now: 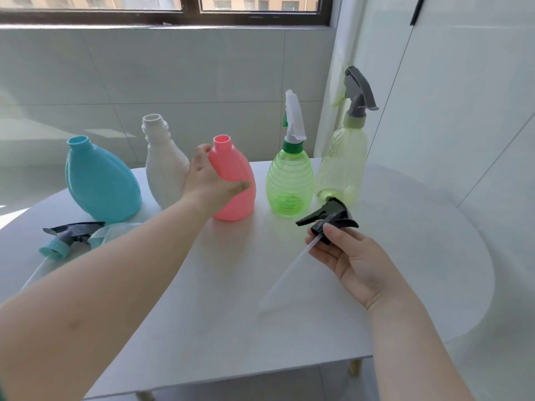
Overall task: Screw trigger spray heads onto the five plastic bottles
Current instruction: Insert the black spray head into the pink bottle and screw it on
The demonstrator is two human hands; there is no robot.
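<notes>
Five bottles [231, 180], two capped; three loose spray heads [328, 218]

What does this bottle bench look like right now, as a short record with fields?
capped: ribbed green plastic bottle; tall pale yellow plastic bottle
open necks: teal plastic bottle; white plastic bottle; pink plastic bottle
left hand: grips pink bottle
right hand: holds black trigger spray head
on white table: teal-collared grey spray head

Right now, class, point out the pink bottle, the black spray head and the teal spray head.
pink bottle [241, 198]: head view, lower body.
black spray head [333, 217]: head view, trigger housing.
teal spray head [55, 250]: head view, threaded collar.
</notes>
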